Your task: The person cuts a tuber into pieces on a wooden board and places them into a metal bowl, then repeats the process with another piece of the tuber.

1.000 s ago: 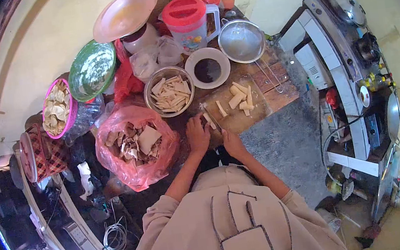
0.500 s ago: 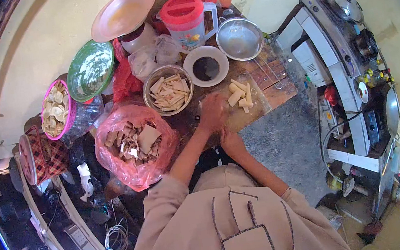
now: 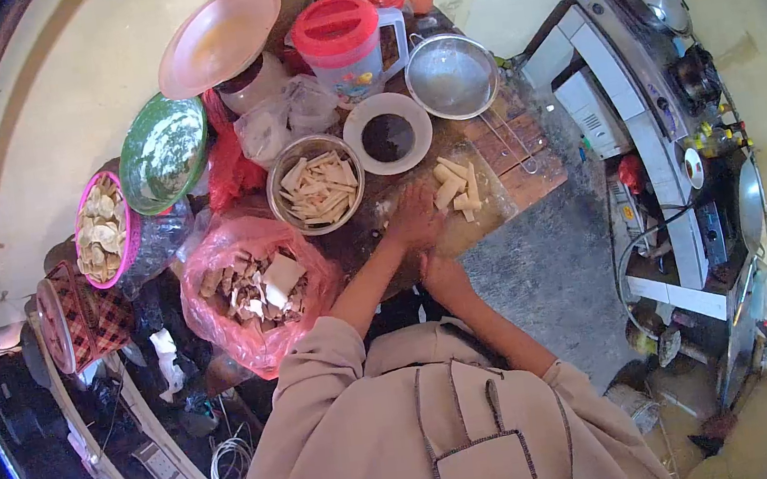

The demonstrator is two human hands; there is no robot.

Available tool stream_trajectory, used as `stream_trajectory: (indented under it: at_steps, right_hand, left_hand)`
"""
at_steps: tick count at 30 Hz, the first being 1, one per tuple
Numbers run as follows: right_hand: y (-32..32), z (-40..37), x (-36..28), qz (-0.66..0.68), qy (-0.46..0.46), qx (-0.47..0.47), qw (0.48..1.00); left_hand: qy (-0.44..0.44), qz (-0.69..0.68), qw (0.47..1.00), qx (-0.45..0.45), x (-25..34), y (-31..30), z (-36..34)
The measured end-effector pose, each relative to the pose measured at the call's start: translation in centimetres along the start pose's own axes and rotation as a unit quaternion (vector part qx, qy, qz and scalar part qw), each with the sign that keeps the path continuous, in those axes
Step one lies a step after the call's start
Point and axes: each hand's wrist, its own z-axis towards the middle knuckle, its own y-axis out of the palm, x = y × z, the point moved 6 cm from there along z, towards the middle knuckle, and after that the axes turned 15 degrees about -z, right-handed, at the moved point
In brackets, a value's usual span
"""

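Observation:
My left hand (image 3: 416, 217) lies palm down at the near edge of the wooden table, its fingers stretched forward over the board surface. Just below it, my right hand (image 3: 445, 277) is close to the left wrist at the table edge; its fingers are mostly hidden. To the right of my left hand sits a small pile of pale cut sticks (image 3: 456, 185). A metal bowl (image 3: 283, 211) of similar pale strips stands to the left. Beyond my hands is a white bowl (image 3: 424, 131) with dark liquid. Nearer me, a pink plastic bag (image 3: 213, 332) holds brownish pieces and scraps.
A wire strainer (image 3: 451, 78) rests at the back right. Behind stand a red-lidded jug (image 3: 339, 46), a pink plate (image 3: 220, 39), a green basin (image 3: 164, 151) and a pink-rimmed basket (image 3: 102, 228) of pale slices. Across the floor on the right is a stove counter (image 3: 638, 132).
The view has shifted slightly, so the tabletop things appear a little to the left. My left hand has stayed near the pale sticks, and my right hand stays beside its wrist.

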Motion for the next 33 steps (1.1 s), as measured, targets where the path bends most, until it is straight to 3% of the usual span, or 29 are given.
stream_trajectory:
  at_steps: [2,5,8,11,14,17,20,23,26,29,33]
  right_hand:
    - [-0.4,-0.3,-0.2,-0.013,0.018,0.010,1.000]
    - [-0.6,-0.7,-1.2,0.007,-0.028,-0.066,0.997]
    - [0.9,0.1,0.8,0.085,-0.060,0.038,0.994]
    - [1.2,1.3,2.0,0.159,-0.112,-0.035,0.980]
    - [0.3,1.2,2.6,0.071,-0.112,0.000,0.991]
    - [-3.8,-0.3,1.6,-0.020,-0.051,0.005,0.998]
    - [-3.8,-0.5,1.6,-0.056,-0.074,0.066,0.993]
    - [-4.3,-1.0,1.8,-0.047,-0.050,0.006,0.998]
    - [-4.2,-2.1,3.5,-0.109,-0.039,0.033,0.993]
    - [-3.9,-3.9,6.4,-0.089,-0.004,0.037,0.995]
    - [-3.9,-5.6,9.4,-0.065,0.068,0.030,0.995]
  left_hand:
    - [0.035,0.000,0.999,0.016,0.6,-0.5,-0.4]
    - [0.143,0.082,0.985,0.054,1.5,-0.7,-2.1]
    - [0.135,-0.056,0.965,0.218,4.9,-5.3,-1.2]
    - [-0.037,-0.258,0.927,0.269,5.4,-7.8,-3.6]
    - [-0.067,-0.193,0.926,0.317,2.6,-7.5,-8.1]
    - [-0.098,-0.123,0.939,0.305,2.5,-8.2,-9.8]
    - [-0.016,0.078,0.965,0.250,4.6,-9.5,-8.2]
    - [-0.016,0.045,0.992,0.116,3.5,-8.8,-5.7]
    - [-0.066,0.047,0.997,0.005,-0.3,-7.2,-3.7]
    - [-0.091,0.050,0.992,-0.074,-0.8,-5.8,-2.9]
    - [-0.014,0.090,0.990,-0.105,-1.3,-4.2,-2.7]
